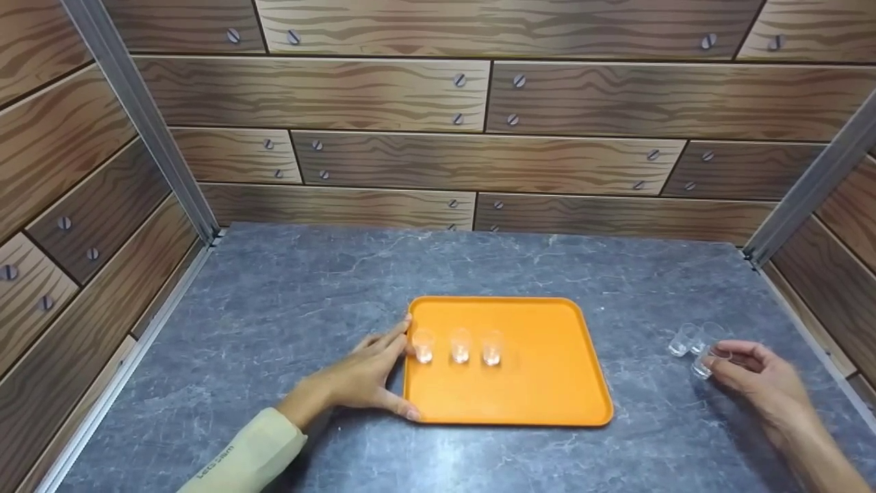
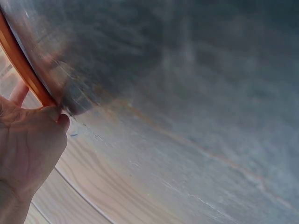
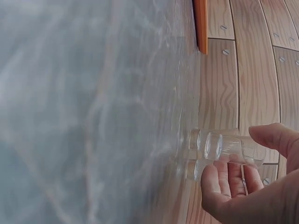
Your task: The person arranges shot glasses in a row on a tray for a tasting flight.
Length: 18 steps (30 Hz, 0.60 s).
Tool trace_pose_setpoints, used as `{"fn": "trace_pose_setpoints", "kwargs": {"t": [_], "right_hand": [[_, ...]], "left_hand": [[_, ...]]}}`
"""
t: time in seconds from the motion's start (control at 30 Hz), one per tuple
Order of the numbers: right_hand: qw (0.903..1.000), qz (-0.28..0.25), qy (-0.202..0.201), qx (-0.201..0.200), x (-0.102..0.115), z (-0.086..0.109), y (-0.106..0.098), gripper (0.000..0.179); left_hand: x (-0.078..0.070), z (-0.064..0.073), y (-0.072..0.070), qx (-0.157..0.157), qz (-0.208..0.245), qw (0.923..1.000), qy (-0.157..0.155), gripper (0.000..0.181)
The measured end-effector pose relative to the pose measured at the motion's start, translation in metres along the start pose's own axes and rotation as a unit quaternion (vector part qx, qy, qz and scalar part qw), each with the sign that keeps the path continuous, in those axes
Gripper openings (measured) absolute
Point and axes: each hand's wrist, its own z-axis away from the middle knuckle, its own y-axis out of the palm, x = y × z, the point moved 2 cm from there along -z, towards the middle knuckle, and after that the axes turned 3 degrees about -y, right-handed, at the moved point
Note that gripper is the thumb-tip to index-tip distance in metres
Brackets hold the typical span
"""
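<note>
Spread along the left rim of an orange tray [image 1: 547, 363], my left hand [image 1: 366, 375] touches it with thumb near the front corner and straight fingers farther back. Three small clear shot glasses stand in a row on the tray: one by the left rim [image 1: 424, 348], a middle one [image 1: 460, 348] and a right one [image 1: 492, 349]. Off to the right, my right hand [image 1: 770, 387] pinches another shot glass [image 3: 229, 147] between thumb and fingers. Its base sits a little off the table in the right wrist view. Two more glasses [image 1: 682, 340] stand just behind it.
A grey marbled tabletop [image 1: 308, 287] carries everything. Wood-patterned panels [image 1: 383, 96] close off the back and both sides, with metal posts [image 1: 154, 130] at the corners. Table surface separates the tray from the glasses at the right.
</note>
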Motion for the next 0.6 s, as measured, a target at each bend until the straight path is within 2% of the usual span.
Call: {"fn": "trace_pose_setpoints", "kwargs": {"t": [0.27,0.6], "right_hand": [[0.9989,-0.044,-0.008,0.013,0.008,0.004,0.009,0.027],[0.9997,-0.017,-0.01,0.012,0.018,0.007,0.025,0.025]], "left_hand": [[0.001,-0.001,0.0,-0.006,-0.009,0.9999,0.003,0.091],[0.0,0.0,-0.001,-0.003,-0.003,1.0,-0.001,0.091]]}}
